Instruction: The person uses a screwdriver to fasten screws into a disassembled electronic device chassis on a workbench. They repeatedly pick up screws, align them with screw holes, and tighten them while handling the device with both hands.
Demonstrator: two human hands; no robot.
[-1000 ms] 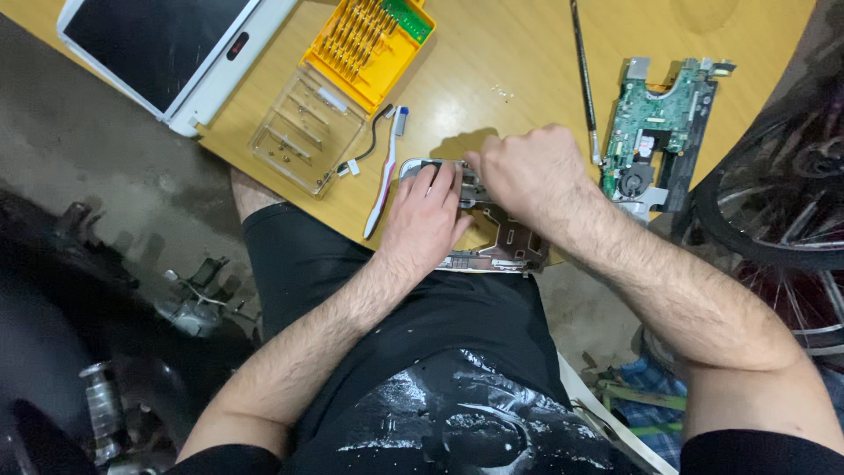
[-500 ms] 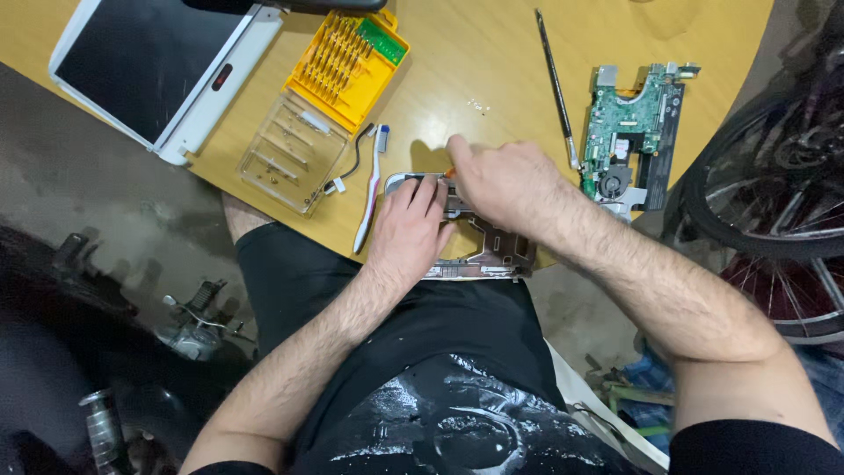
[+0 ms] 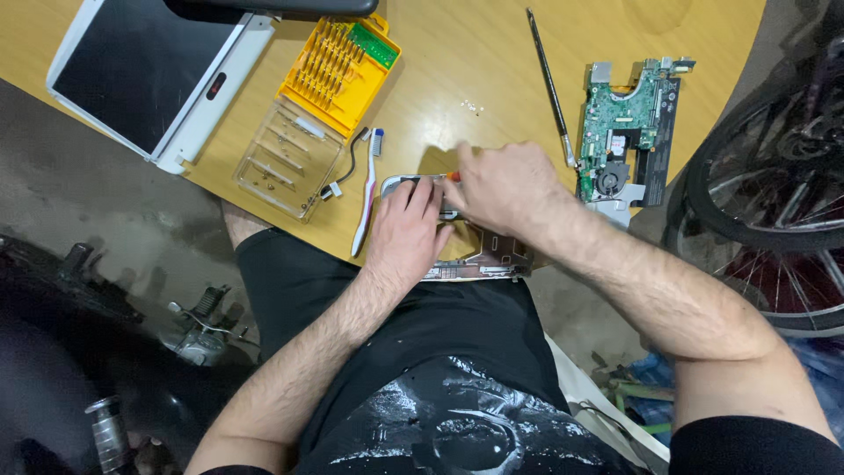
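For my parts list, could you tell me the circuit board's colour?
Green circuit board, head view.

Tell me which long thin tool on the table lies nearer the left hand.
The toothbrush, white with blue bristles, just beside the left hand. The dark rod lies farther off, by the circuit board.

This is looking like a small repair workshop, or a garage corner used as one — the signs are lying all around. A bare green circuit board (image 3: 626,123) is sitting on the round wooden table (image 3: 492,62), beside a yellow case of screwdriver bits (image 3: 338,62), its clear lid (image 3: 286,158) and a thin probe tool (image 3: 550,84). A white laptop (image 3: 145,75) is resting at the table's far corner. Bicycle wheels (image 3: 765,176) are leaning at the right, and dark greasy engine parts (image 3: 105,352) are crowding the rough concrete floor (image 3: 79,189) — no tidy office.
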